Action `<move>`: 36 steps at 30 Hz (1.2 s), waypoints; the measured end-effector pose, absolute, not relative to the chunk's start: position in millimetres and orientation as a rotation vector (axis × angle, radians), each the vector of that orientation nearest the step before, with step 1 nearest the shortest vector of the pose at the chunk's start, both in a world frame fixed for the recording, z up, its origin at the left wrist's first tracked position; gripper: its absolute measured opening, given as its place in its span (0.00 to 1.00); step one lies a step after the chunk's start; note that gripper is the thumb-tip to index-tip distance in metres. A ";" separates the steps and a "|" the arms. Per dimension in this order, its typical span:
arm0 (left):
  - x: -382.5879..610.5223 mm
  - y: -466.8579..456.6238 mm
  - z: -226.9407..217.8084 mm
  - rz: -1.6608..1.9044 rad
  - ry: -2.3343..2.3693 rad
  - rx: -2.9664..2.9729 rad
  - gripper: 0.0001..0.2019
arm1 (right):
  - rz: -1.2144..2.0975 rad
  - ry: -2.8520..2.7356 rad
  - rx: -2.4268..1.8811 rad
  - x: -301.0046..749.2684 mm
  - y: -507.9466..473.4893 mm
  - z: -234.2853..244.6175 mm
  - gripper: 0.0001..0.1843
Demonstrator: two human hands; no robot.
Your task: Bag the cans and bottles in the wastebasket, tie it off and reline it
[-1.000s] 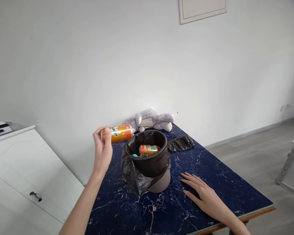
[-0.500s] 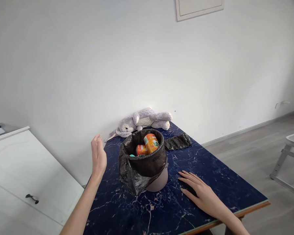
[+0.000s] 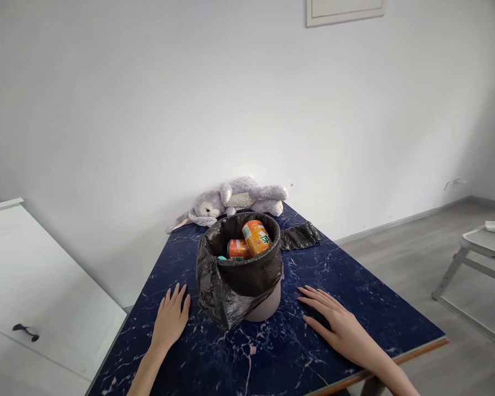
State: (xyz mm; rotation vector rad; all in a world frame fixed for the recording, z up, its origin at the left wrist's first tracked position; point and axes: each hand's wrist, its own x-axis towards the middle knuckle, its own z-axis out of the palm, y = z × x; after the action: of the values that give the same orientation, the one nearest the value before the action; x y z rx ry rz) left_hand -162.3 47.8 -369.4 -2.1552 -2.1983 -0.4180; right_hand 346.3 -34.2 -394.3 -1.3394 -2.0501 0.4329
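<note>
My left hand (image 3: 171, 318) lies flat on the dark blue marbled table (image 3: 214, 363), fingers stretched out and holding nothing. On the other side, my right hand (image 3: 332, 319) rests palm down with its fingers spread. Between them stands a small grey-mauve trash bin (image 3: 268, 305), lined with a black trash bag (image 3: 251, 275) folded over its rim. Two orange cans (image 3: 256, 237) show inside the bag, along with a bit of something turquoise (image 3: 221, 258). The lower contents are hidden. Neither hand touches the bin.
A grey plush rabbit (image 3: 239, 198) lies on its side at the table's far end by the wall. Right of the bin is a folded black plastic bag (image 3: 300, 236). A white cabinet (image 3: 45, 286) stands at left, a folding stand (image 3: 474, 247) at right.
My left hand has come down from its raised position beside the table's left edge and now lies on the tabletop. My right hand stays in place. The view has shifted slightly.
</note>
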 end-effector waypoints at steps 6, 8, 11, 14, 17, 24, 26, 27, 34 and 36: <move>-166.8 50.7 -370.7 -0.299 -2.186 -2.129 0.35 | 0.446 -2.053 -1.358 345.4 -33.2 -394.7 0.24; -166.2 50.1 -369.4 -0.299 -2.187 -2.137 0.35 | 0.454 -2.054 -1.368 345.1 -33.0 -393.1 0.25; -167.8 50.9 -369.7 -0.318 -2.190 -2.134 0.34 | 0.465 -2.056 -1.376 344.5 -33.0 -389.9 0.25; -171.7 52.5 -372.2 -0.356 -2.168 -2.142 0.34 | 0.471 -2.067 -1.388 344.1 -33.3 -387.8 0.26; -174.7 52.6 -373.8 -0.408 -2.124 -2.166 0.32 | 0.466 -2.071 -1.389 343.9 -33.4 -387.7 0.26; -174.0 49.2 -367.8 -0.482 -2.130 -2.162 0.33 | 0.449 -2.048 -1.353 343.8 -32.4 -388.0 0.25; -172.4 46.8 -364.0 -0.504 -2.131 -2.162 0.33 | 0.451 -2.034 -1.337 344.2 -32.4 -388.1 0.25; -171.2 45.3 -361.8 -0.509 -2.134 -2.163 0.33 | 0.457 -2.029 -1.335 344.5 -32.4 -388.3 0.25; -158.5 35.0 -344.7 -0.540 -2.137 -2.131 0.31 | 0.472 -2.024 -1.341 345.9 -32.6 -388.7 0.25; -155.5 34.2 -342.1 -0.554 -2.134 -2.139 0.31 | 0.478 -2.020 -1.327 346.0 -32.6 -388.2 0.25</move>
State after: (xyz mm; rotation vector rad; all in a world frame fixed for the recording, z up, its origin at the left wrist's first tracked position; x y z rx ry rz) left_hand -155.5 34.2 -342.1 -2.1393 -2.1343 -0.5541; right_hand 346.0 -32.6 -388.2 -1.3268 -2.0199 0.4785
